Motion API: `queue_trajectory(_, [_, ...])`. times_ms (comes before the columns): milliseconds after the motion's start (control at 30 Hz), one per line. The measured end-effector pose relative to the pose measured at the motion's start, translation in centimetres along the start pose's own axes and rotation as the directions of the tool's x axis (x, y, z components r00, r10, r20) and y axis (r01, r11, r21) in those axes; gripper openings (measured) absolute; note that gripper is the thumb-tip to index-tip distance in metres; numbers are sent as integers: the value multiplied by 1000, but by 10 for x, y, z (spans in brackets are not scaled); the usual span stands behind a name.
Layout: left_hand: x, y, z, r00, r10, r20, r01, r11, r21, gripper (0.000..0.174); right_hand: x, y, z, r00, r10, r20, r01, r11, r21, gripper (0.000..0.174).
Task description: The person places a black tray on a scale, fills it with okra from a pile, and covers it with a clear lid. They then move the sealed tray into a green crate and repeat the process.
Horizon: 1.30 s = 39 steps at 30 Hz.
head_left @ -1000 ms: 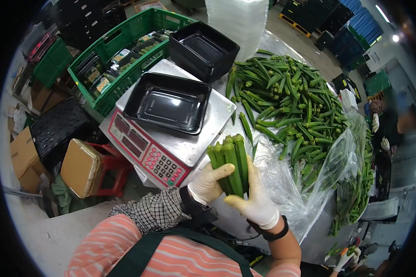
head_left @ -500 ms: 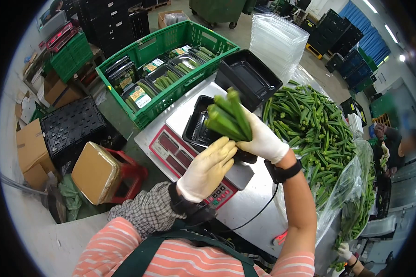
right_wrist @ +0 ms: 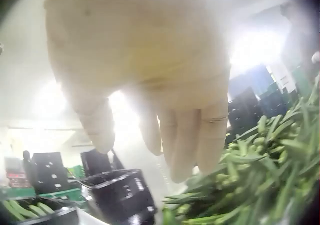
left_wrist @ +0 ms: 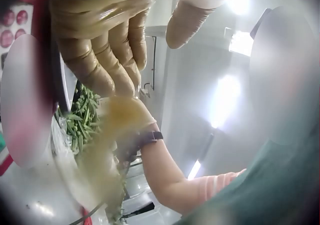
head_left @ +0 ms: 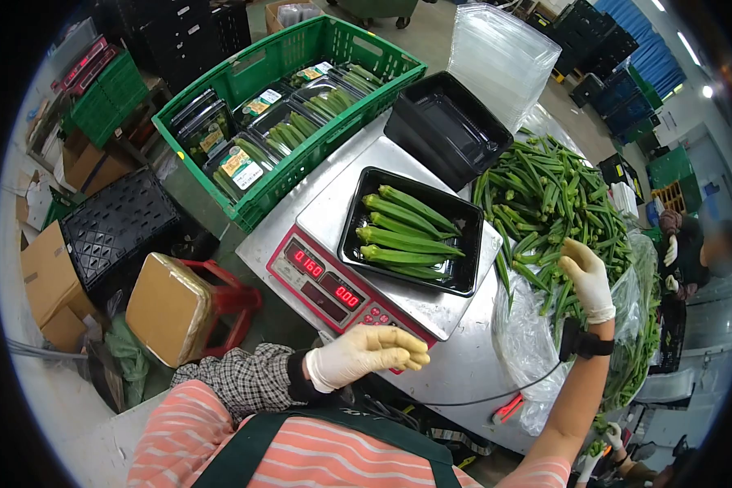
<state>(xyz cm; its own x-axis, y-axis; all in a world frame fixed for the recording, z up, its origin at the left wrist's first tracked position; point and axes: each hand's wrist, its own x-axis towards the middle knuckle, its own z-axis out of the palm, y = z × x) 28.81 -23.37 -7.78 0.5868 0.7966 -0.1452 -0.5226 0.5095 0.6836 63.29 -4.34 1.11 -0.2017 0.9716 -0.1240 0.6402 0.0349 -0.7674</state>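
Reaching hand: we see our right hand (head_left: 587,276) at 3 o'clock from the scale (head_left: 333,203). It is gloved, with the fingers loosely straight and hanging over the okra pile (head_left: 545,191). It holds nothing, and we cannot tell whether the fingertips touch the pods.
Left hand: our left hand (head_left: 366,354) hovers at 6 o'clock from the scale, just by the keypad (head_left: 380,317). It is gloved, the fingers are relaxed and close together, and nothing is in it.
Okra pile: we see loose green pods heaped on clear plastic sheeting (head_left: 529,342), at 2 o'clock from the scale.
Black tray (head_left: 351,221): it sits on the scale's steel platform and is touched by neither hand. Several okra pods (head_left: 407,236) lie in it side by side, tips toward 4 o'clock.
Writing: the scale's red digits look to us like 0.160 on the left window (head_left: 307,264) and 0.00 on the right window (head_left: 346,295).
Labels: the packed trays in the green crate (head_left: 220,89), at 11 o'clock, carry coloured stickers. The print is too small for us to read.
Empty trays (head_left: 447,122): a black stack stands at 1 o'clock, just beside the scale.
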Motion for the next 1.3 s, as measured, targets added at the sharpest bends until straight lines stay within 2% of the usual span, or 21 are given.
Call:
queue_trajectory(67, [8, -9, 5, 996, -85, 5, 85, 996, -23, 30, 2, 34, -21, 989, 79, -126, -85, 996, -40, 37])
queue_trajectory(200, [18, -19, 11, 997, -76, -26, 78, 995, 55, 28, 23, 77, -45, 962, 163, -220, -185, 980, -80, 30])
queue_trajectory(233, [20, -23, 10, 998, -63, -27, 64, 996, 68, 29, 33, 96, -44, 970, 54, -236, -96, 981, -169, 29])
queue_trajectory(267, [21, -24, 11, 997, -70, -37, 73, 994, 82, 29, 39, 90, -37, 982, 19, -186, -63, 970, -233, 29])
queue_trajectory(400, [28, -20, 16, 986, -125, -114, 139, 983, 122, 31, 90, 113, -11, 943, -188, -276, 82, 932, -352, 35])
queue_trajectory(567, [32, -25, 21, 973, -99, -210, 119, 989, 85, 31, 127, 90, 20, 878, -403, -258, 79, 655, -752, 62])
queue_trajectory(600, [32, -27, 21, 975, -87, -204, 112, 988, 110, 31, 132, 83, 26, 921, -332, -203, 38, 595, -803, 69])
queue_trajectory(633, [32, -28, 21, 977, -74, -201, 103, 985, 137, 31, 135, 80, 32, 909, -377, -175, 37, 494, -868, 60])
queue_trajectory(700, [30, -25, 28, 962, -94, -258, 128, 985, 119, 32, 156, 102, 34, 856, -485, -180, 86, 478, -874, 44])
queue_trajectory(733, [28, -26, 29, 967, -66, -245, 98, 988, 122, 32, 156, 91, 33, 799, -555, -231, 116, 519, -847, 30])
queue_trajectory(767, [26, -27, 30, 973, -39, -227, 69, 990, 125, 32, 150, 88, 28, 712, -663, -233, 213, 520, -827, 28])
queue_trajectory(833, [21, -30, 26, 971, -34, -236, 70, 987, 147, 31, 130, 77, 18, 512, -692, -509, 441, 720, -535, 26])
queue_trajectory(867, [19, -31, 25, 970, -32, -243, 69, 987, 146, 31, 112, 64, 13, 591, -522, -615, 467, 843, -268, 27])
queue_trajectory(900, [18, -33, 24, 968, -28, -248, 66, 987, 146, 31, 92, 46, 11, 673, -331, -661, 458, 889, 21, 27])
queue_trajectory(933, [19, -35, 23, 969, -23, -245, 60, 988, 145, 31, 72, 26, 12, 732, -242, -637, 489, 838, 243, 24])
queue_trajectory(1033, [17, -41, 24, 970, -7, -241, 41, 990, 136, 30, 36, -12, 28, 904, -257, -341, 418, 694, 586, 27])
queue_trajectory(1100, [19, -43, 27, 974, 10, -228, 12, 996, 94, 30, 23, -42, 60, 967, -215, -139, 248, 656, 713, 30])
queue_trajectory(1167, [19, -47, 27, 973, 14, -230, 8, 995, 95, 30, 24, -50, 98, 958, -276, 81, 95, 570, 816, 36])
queue_trajectory(1233, [16, -46, 26, 972, 17, -236, 7, 995, 98, 30, 26, -53, 120, 931, -261, 255, -13, 676, 737, 40])
queue_trajectory(1267, [13, -44, 26, 969, 22, -246, 4, 994, 105, 30, 27, -50, 118, 940, -249, 232, 32, 743, 669, 39])
queue_trajectory(1300, [10, -42, 25, 965, 32, -259, -3, 994, 110, 30, 25, -43, 114, 962, -269, 55, 204, 834, 513, 34])
